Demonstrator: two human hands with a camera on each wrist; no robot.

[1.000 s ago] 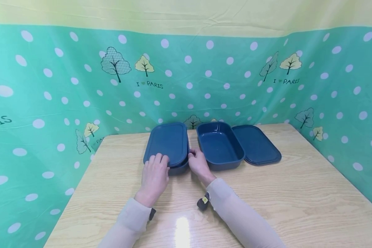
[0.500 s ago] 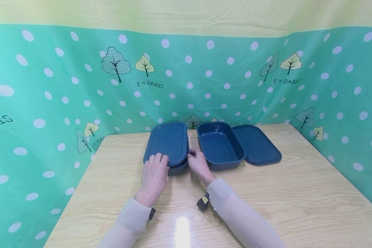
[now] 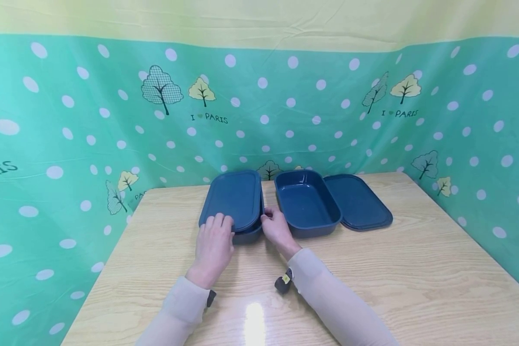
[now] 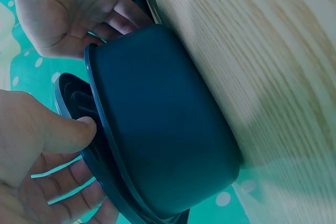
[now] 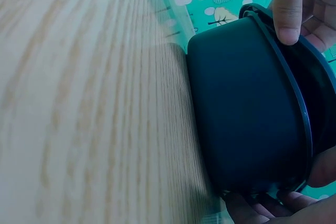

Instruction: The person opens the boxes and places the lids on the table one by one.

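In the head view a dark blue lid (image 3: pixel 232 199) sits askew over a matching food container (image 3: pixel 248 236), tilted, with a gap along its front and right. My left hand (image 3: pixel 214 242) pinches the lid's front left corner; the left wrist view shows the thumb (image 4: pixel 79 132) on its underside and the fingers on the other face. At the container's right front side is my right hand (image 3: pixel 278 230). The right wrist view has its thumb (image 5: pixel 323 169) at the container's rim and its fingers (image 5: pixel 252 208) against the outer wall, holding it.
Right of my right hand stands a second blue container (image 3: pixel 307 204), uncovered with nothing inside. Another blue lid (image 3: pixel 359 202) lies flat beside it. All rest on a wooden table (image 3: pixel 372 274), with a green dotted curtain (image 3: pixel 290 125) hanging behind and at the sides.
My left hand has shifted slightly left, carrying the lid's front corner along, and the gap at the container's front right looks a little wider. My right hand has stayed nearly still.
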